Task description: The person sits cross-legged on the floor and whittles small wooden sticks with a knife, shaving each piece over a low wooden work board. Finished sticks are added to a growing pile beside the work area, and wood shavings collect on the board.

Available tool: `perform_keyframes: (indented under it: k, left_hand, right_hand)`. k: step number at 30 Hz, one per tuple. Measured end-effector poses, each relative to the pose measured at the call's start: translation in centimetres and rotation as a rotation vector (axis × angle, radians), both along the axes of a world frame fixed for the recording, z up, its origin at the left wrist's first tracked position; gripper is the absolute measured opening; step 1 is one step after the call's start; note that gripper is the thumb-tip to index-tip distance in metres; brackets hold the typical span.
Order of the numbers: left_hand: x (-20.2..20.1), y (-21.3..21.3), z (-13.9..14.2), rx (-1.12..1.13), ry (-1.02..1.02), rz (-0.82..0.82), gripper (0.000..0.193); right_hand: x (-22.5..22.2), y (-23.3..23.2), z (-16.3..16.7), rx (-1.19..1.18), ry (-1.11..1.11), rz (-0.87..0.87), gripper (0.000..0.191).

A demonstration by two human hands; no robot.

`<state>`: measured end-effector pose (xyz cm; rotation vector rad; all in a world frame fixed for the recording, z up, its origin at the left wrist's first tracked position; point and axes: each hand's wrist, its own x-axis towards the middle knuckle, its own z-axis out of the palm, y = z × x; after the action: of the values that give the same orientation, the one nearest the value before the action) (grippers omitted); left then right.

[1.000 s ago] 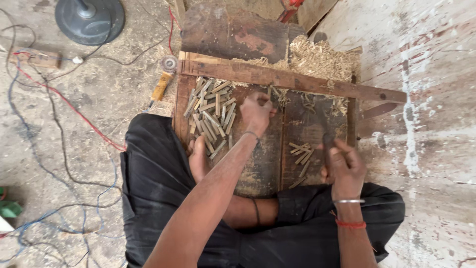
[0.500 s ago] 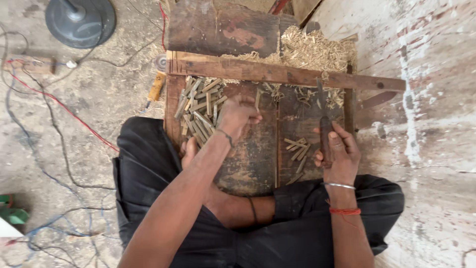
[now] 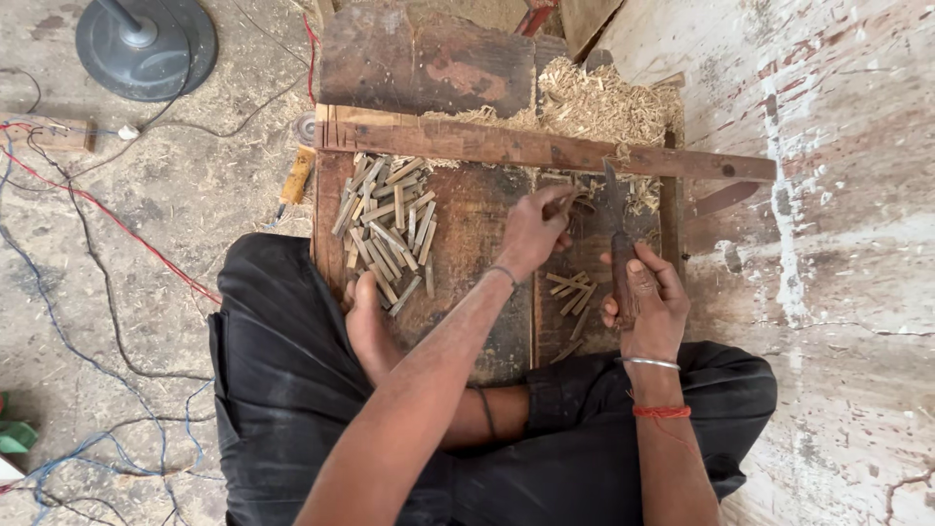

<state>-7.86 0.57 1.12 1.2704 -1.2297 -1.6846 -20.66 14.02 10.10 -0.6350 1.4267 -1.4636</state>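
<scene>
I sit cross-legged at a low, dark wooden work board [image 3: 477,282]. My left hand [image 3: 534,229] pinches a short wooden stick [image 3: 565,202] and holds it on the board next to the blade. My right hand [image 3: 648,302] grips the handle of a broad chopping knife [image 3: 616,209], whose blade points away from me toward the wooden crossbar [image 3: 545,148]. A pile of several cut sticks [image 3: 385,229] lies on the board's left part. A smaller group of cut sticks [image 3: 570,290] lies between my hands.
Wood shavings [image 3: 599,102] are heaped behind the crossbar. A fan base [image 3: 146,44] stands at the far left, with red and blue cables [image 3: 88,209] across the dusty floor. A whitewashed wall [image 3: 838,195] rises on the right. A tool with a yellow handle [image 3: 295,177] lies left of the board.
My left hand moved right from the stick pile to the knife blade, carrying a stick. My right hand raised the knife slightly toward the crossbar.
</scene>
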Motion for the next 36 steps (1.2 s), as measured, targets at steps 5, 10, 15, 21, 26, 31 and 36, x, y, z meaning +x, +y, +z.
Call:
perform_keyframes:
  k: [5,10,15,21,26,31,36]
  left_hand:
    - [2.1,-0.8,-1.1,0.004,-0.222,0.303,0.047]
    - [2.6,-0.1,-0.7,-0.028,-0.206,0.075,0.048]
    - [3.9,1.2,0.3,0.024,-0.198,0.016,0.058]
    - [6.7,1.9,-0.4,0.039,-0.030,0.104,0.045]
    - [6.2,1.8,-0.5,-0.022,-0.182,-0.028,0.051]
    - [5.9,1.8,0.7,-0.027,-0.256,0.012,0.064]
    - [6.2,1.9,0.9,0.038,-0.148,0.247,0.038]
  right_hand:
    - [0.0,0.0,-0.3,-0.014,0.010,0.006,0.033]
    - [0.0,-0.2,-0.3,-0.009,0.011,0.023,0.033]
    - [0.1,-0.1,0.0,0.029,0.026,0.010,0.035]
    - [0.5,-0.2,0.1,0.027,0.084,0.042,0.035]
    - [0.6,-0.3,0.3,0.040,0.106,0.036,0.035]
    - [0.6,-0.2,0.3,0.039,0.125,0.035,0.037]
    - [0.8,-0.3,0.5,0.054,0.176,0.054,0.040]
